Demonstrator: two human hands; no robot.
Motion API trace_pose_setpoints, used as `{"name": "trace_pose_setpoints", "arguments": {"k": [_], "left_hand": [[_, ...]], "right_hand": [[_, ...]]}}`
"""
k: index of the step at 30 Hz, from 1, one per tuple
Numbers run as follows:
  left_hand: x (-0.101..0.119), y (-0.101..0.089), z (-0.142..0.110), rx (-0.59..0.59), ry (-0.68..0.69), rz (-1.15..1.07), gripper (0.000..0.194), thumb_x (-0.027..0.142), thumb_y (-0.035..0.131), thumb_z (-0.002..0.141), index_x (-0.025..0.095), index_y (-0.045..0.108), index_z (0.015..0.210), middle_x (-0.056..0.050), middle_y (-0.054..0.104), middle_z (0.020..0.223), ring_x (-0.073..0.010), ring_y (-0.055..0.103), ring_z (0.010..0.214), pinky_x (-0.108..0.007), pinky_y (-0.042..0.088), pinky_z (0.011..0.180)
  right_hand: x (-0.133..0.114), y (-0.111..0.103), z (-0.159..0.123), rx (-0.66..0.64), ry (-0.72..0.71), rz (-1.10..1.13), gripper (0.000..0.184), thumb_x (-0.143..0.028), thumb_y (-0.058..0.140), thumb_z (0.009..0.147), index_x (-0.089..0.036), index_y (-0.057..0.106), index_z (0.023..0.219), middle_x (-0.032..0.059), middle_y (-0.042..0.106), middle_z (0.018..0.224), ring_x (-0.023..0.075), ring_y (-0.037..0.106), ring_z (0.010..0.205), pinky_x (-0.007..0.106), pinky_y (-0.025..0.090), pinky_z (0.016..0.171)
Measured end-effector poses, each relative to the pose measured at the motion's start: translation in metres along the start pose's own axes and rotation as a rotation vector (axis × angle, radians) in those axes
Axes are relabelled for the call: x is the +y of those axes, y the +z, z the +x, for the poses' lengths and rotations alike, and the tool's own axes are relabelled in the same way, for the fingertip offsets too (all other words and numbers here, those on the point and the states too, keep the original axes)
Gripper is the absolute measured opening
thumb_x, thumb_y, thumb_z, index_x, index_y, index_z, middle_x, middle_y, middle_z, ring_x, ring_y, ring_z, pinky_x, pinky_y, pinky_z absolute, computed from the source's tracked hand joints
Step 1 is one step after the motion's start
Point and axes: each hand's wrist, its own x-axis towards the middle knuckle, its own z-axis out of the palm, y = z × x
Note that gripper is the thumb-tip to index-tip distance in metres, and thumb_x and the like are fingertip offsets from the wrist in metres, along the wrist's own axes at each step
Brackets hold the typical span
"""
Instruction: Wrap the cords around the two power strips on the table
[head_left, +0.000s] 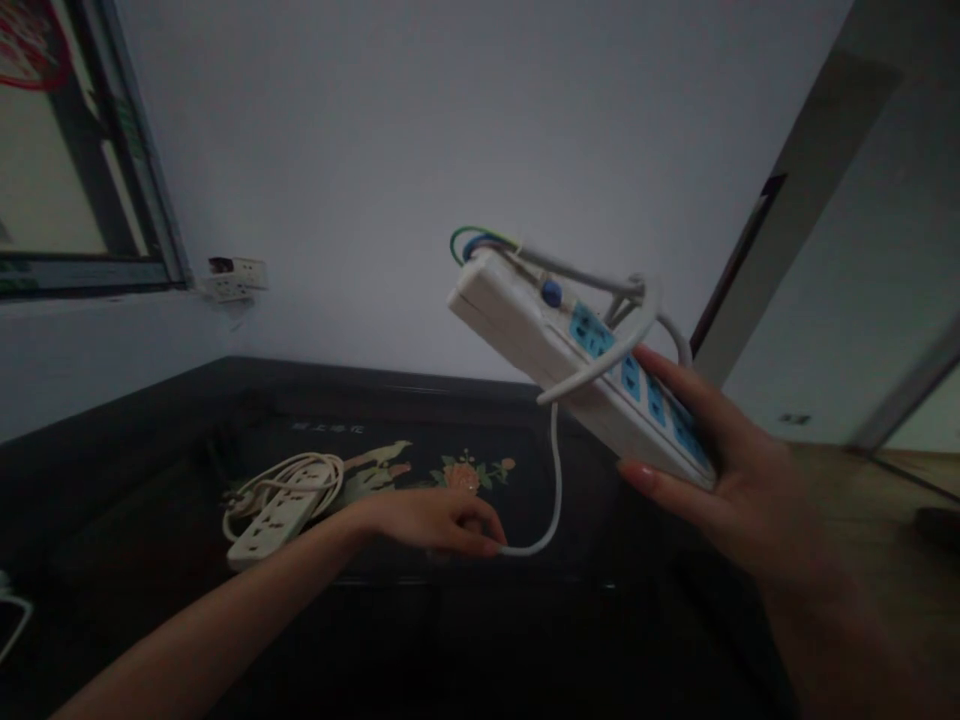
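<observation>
"Two hands are occupied; what does your right hand (742, 480) hold, and why so?"

"Your right hand grasps the white power strip (566, 350) by its lower end, across its long sides. The strip is tilted and raised above the black tabletop (187, 430), its blue sockets (631, 376) in view. Gripping one end probably leaves the rest of the body unobstructed for the grey cord (556, 475) looped across it."

"And your left hand (442, 520)?"

"Closed in a pinch on the grey cord, where it curves below the strip. This low position, well apart from your right hand, likely draws that length away from the loops. Whether your knuckles touch the tabletop, I cannot tell."

"Note the coloured wires (476, 243)."

"They bow outward at the raised end; the tilt, it seems, carries them away from your grip."

"What of the second power strip (289, 510)?"

"It lies at left on the tabletop, beyond your left forearm (247, 605), its bundled cord (330, 478) resting over it, presumably set aside from the hanging cord."
</observation>
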Motion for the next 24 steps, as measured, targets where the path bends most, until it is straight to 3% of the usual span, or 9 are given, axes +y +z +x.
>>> {"name": "trace_pose_setpoints", "arguments": {"k": [5, 9, 14, 19, 22, 24], "left_hand": [[0.013, 0.009, 0.018, -0.081, 0.032, 0.012, 0.034, 0.040, 0.048, 0.091, 0.016, 0.062, 0.111, 0.004, 0.045, 0.061, -0.0098, 0.041, 0.054, -0.020, 0.030, 0.049], [0.012, 0.021, 0.027, -0.083, 0.058, 0.063, 0.026, 0.031, 0.048, 0.091, 0.017, 0.060, 0.110, 0.003, 0.051, 0.062, -0.0100, 0.046, 0.056, -0.020, 0.034, 0.052], [0.006, 0.027, 0.024, -0.130, -0.010, 0.138, 0.028, 0.028, 0.049, 0.089, 0.019, 0.057, 0.114, 0.002, 0.060, 0.066, -0.0116, 0.052, 0.055, -0.021, 0.039, 0.053], [-0.009, 0.025, 0.022, 0.041, -0.049, 0.320, 0.028, 0.022, 0.051, 0.085, 0.020, 0.059, 0.112, -0.001, 0.067, 0.073, -0.0170, 0.062, 0.071, -0.024, 0.042, 0.062], [-0.027, 0.028, 0.029, 0.171, -0.093, 0.352, 0.037, 0.016, 0.051, 0.083, 0.017, 0.055, 0.120, -0.006, 0.069, 0.085, -0.0181, 0.063, 0.078, -0.026, 0.043, 0.066], [-0.038, 0.032, 0.034, 0.168, -0.108, 0.315, 0.050, 0.019, 0.055, 0.082, 0.016, 0.047, 0.131, -0.008, 0.068, 0.096, -0.0186, 0.063, 0.083, -0.027, 0.045, 0.071]], "right_hand": [[-0.006, -0.016, 0.016, 0.046, -0.003, 0.122, 0.068, -0.047, 0.069, 0.078, -0.039, 0.042, 0.140, -0.0007, 0.053, 0.137, 0.0309, 0.053, 0.120, 0.047, 0.046, 0.099], [-0.003, -0.018, 0.013, 0.046, 0.049, 0.209, 0.072, -0.046, 0.072, 0.075, -0.039, 0.041, 0.140, 0.0004, 0.056, 0.134, 0.0301, 0.060, 0.113, 0.049, 0.047, 0.098], [0.005, -0.010, 0.005, 0.013, 0.070, 0.280, 0.072, -0.044, 0.071, 0.076, -0.036, 0.040, 0.141, 0.0030, 0.058, 0.132, 0.0300, 0.060, 0.113, 0.048, 0.049, 0.095], [0.009, 0.005, -0.005, -0.045, 0.050, 0.288, 0.068, -0.044, 0.069, 0.078, -0.035, 0.043, 0.140, 0.0027, 0.055, 0.136, 0.0286, 0.056, 0.119, 0.044, 0.048, 0.097], [0.011, 0.017, -0.016, -0.077, 0.064, 0.297, 0.067, -0.042, 0.069, 0.078, -0.034, 0.043, 0.140, 0.0034, 0.054, 0.137, 0.0276, 0.055, 0.120, 0.042, 0.047, 0.096], [0.012, 0.025, -0.025, -0.096, 0.088, 0.309, 0.067, -0.042, 0.069, 0.078, -0.034, 0.044, 0.140, 0.0040, 0.054, 0.138, 0.0276, 0.053, 0.122, 0.042, 0.045, 0.098]]}}
